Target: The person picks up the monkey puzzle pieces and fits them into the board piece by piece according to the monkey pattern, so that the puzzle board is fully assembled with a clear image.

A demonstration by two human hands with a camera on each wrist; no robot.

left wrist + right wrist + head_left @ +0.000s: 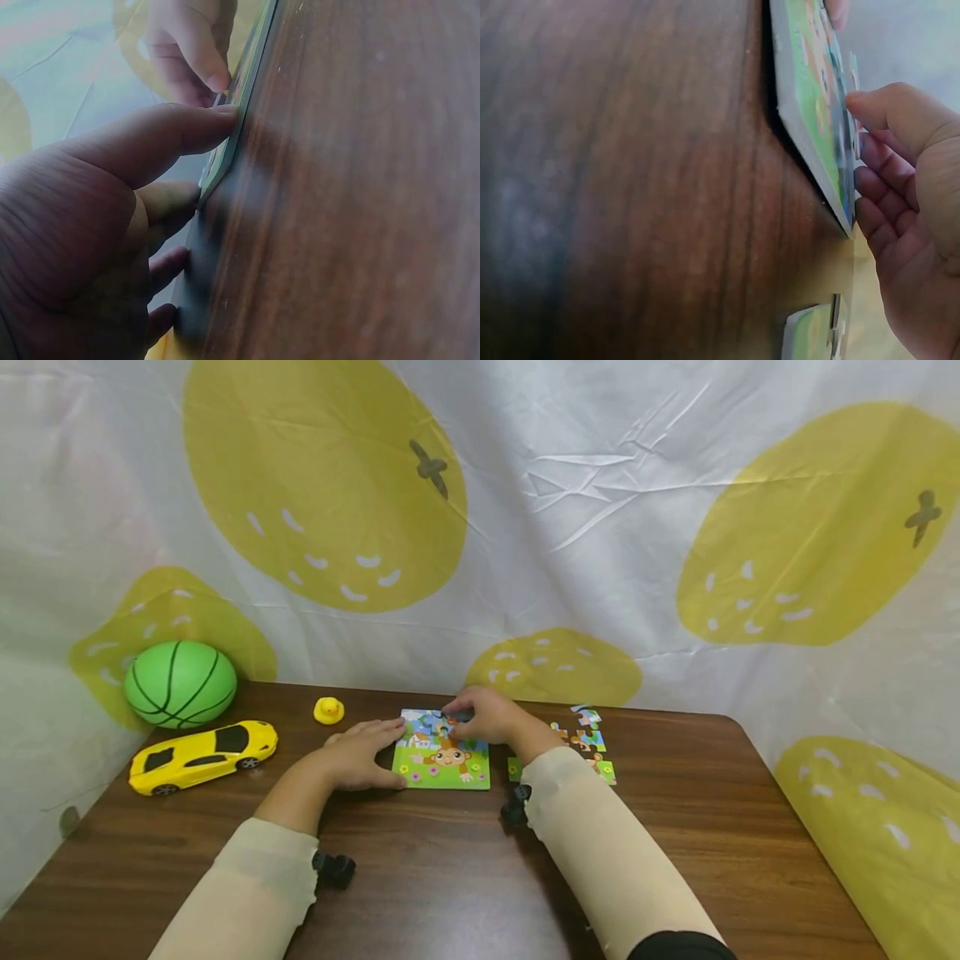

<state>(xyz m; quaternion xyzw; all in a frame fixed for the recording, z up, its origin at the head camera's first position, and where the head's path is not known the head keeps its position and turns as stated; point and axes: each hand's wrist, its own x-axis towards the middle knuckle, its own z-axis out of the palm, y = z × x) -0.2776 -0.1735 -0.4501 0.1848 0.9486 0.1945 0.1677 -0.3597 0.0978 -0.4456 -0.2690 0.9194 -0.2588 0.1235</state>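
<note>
A square jigsaw puzzle board (442, 775) with a cartoon monkey on green grass lies on the table. My left hand (363, 756) rests at its left side, the thumb on the near corner and the fingertips by the far corner, fingers fairly straight. Over the board's upper part, my right hand (491, 722) pinches a small puzzle piece (854, 67) between thumb and fingers. That piece sits at or just above the board's surface; its picture is mostly hidden by the fingers. More loose puzzle pieces (591, 741) lie to the right, partly behind the right wrist.
On the left stand a green ball (180, 685) with black lines, a yellow toy car (202, 757) and a small yellow rubber duck (328, 711). The brown wooden table (442, 877) ends at the back against a white curtain (570, 510) with yellow fruit prints.
</note>
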